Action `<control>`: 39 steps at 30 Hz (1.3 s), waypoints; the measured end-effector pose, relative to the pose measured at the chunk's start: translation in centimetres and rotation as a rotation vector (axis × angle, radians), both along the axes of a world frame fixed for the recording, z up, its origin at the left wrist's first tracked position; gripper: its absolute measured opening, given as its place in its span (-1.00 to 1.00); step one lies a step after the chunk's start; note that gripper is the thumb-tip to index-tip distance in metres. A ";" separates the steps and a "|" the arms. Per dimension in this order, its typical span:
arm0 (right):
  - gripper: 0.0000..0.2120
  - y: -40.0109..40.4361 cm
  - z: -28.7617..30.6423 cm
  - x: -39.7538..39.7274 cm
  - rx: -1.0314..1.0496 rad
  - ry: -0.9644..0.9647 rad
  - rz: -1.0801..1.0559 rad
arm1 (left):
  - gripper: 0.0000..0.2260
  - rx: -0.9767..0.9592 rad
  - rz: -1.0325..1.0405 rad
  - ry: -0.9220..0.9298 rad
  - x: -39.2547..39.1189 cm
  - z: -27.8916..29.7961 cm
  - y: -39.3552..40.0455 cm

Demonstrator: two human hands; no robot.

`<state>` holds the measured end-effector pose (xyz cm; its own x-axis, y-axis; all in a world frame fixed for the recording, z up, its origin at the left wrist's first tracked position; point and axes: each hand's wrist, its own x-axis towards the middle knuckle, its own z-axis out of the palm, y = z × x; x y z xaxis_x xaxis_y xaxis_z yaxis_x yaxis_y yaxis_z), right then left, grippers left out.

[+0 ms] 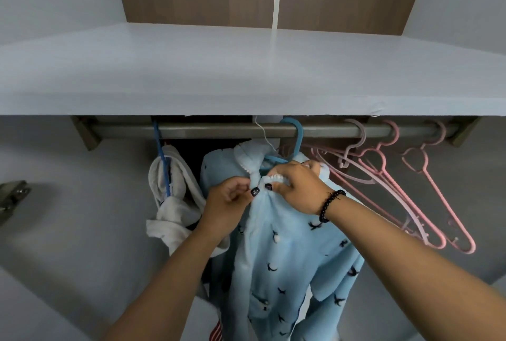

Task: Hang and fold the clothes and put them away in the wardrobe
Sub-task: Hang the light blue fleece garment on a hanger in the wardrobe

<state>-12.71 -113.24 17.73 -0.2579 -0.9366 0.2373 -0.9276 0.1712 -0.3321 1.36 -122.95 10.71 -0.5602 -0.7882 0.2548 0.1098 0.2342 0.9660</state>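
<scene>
Inside a wardrobe with pale walls, under a white shelf (246, 72) and a metal rail (219, 130).

Left hand (228, 199): fingers curled, pinching the front edge of the light blue pyjama top (279, 253) just below its collar. Right hand (297, 187), beaded bracelet (330, 205) at the wrist: fingers curled round the opposite edge of the collar, the two hands almost touching at the neckline. Looks like closing the top button, or drawing the neck together; too small to tell whether a button is already through.

Just above the hands: blue hanger (297, 138), hooked over the rail and carrying the top. Below the hands: the rest of the garment hanging straight down, printed with small dark birds, a sleeve dropping on the right-hand side.

Left of the left hand, close by: white garment (175, 203) bunched on a second, thin blue hanger (161, 157), drooping rather than hung neatly. Right of the right hand: several empty pink hangers (405, 190) on the same rail, tilted and overlapping. Far below the left forearm: a scrap of red-and-white striped cloth (216, 334), mostly out of view.

Progress, as a judgement: two garments up on the rail, this one nearly finished. Left to do: settle the collar, perhaps straighten the white one, then fill the spare hangers and fold whatever remains. No folded clothes visible. Nothing much in the way, though the pink hangers crowd near the right sleeve.
</scene>
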 end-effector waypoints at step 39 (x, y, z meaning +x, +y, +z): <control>-0.91 -0.7 1.5 -1.2 0.073 -0.392 0.034 | -0.80 0.169 -0.104 0.088 0.4 2.4 1.2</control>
